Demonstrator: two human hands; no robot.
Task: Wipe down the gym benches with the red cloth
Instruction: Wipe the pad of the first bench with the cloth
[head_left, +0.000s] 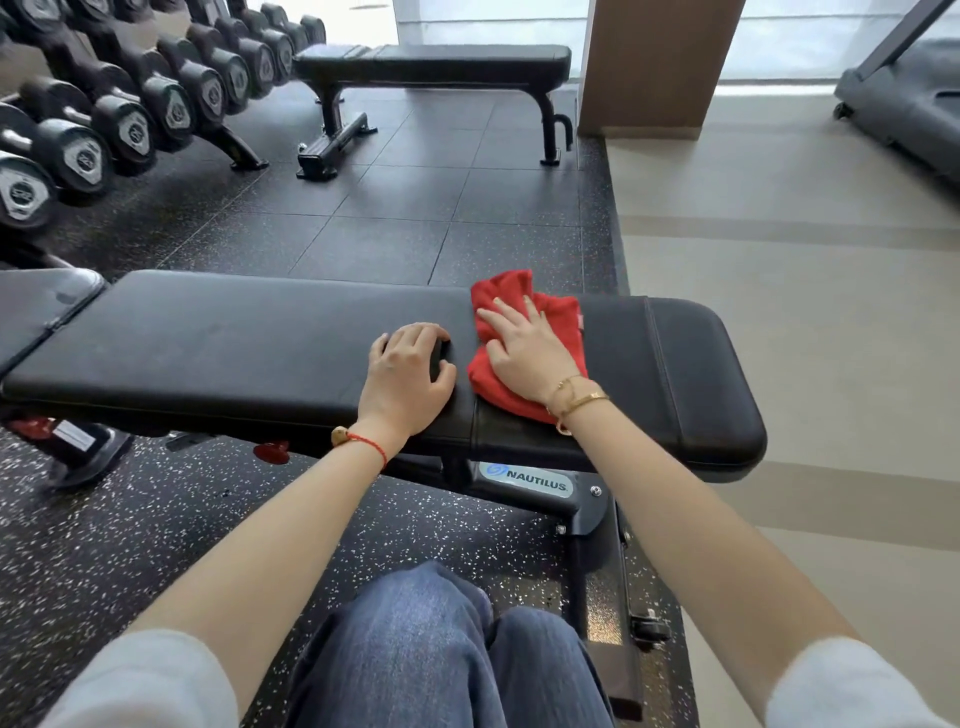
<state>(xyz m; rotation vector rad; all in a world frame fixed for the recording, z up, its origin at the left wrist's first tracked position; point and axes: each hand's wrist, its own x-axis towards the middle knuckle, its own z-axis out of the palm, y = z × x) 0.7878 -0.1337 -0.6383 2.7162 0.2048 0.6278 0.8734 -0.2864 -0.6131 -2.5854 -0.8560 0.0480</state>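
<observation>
Near bench (260, 343) runs left-right, red cloth (524, 338) seemingly crumpled.

Pale grey sleeves (156, 675), blue jeans (441, 649), red string bracelet (369, 446), gold bangles (576, 397)

The long black padded vinyl gym bench tabletop (234, 343) spans the view; a crumpled red cloth (561, 317) lies on it toward its right end; the right hand (524, 348) presses flat on the cloth; the left hand (408, 374) rests on the padding just beside it.

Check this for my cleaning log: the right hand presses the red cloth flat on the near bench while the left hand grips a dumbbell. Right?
Not quite. In the head view the left hand rests on the near bench, not on a dumbbell. The right hand does press the red cloth flat on it.
</observation>
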